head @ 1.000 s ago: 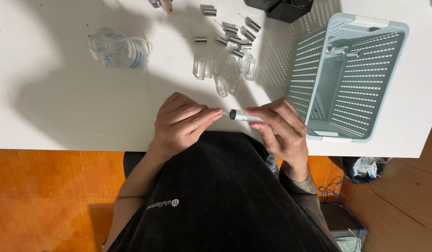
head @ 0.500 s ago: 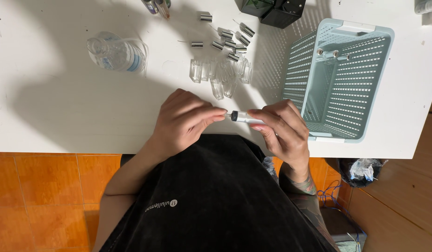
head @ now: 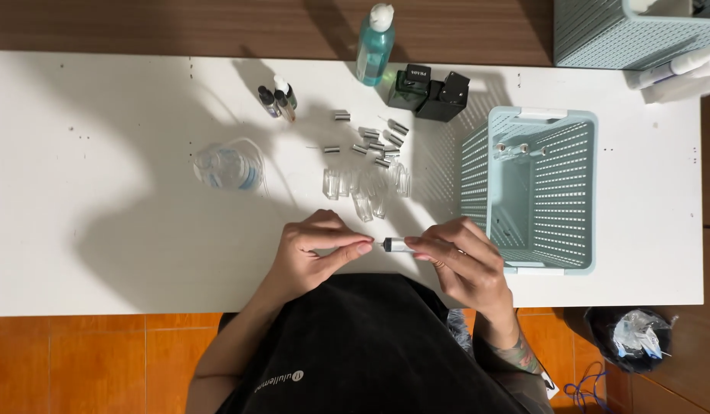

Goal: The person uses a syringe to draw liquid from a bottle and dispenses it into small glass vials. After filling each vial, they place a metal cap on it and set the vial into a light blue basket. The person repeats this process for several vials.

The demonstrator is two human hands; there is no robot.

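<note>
Both hands meet at the near edge of a white table [head: 102, 192]: the right hand [head: 462, 264] pinches a small vial [head: 397, 245] with a dark tip, while the left hand [head: 316, 253] is loosely curled, fingertips just beside that tip. Beyond lie empty glass vials [head: 362, 188], silver caps [head: 370, 138], two dark boxes [head: 431, 90], a blue pump bottle [head: 374, 46] and a pale blue basket [head: 539, 192].

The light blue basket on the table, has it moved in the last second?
No. The light blue basket sits in the same spot against the dark boxes and white table edge; only the head camera shifted.
</note>
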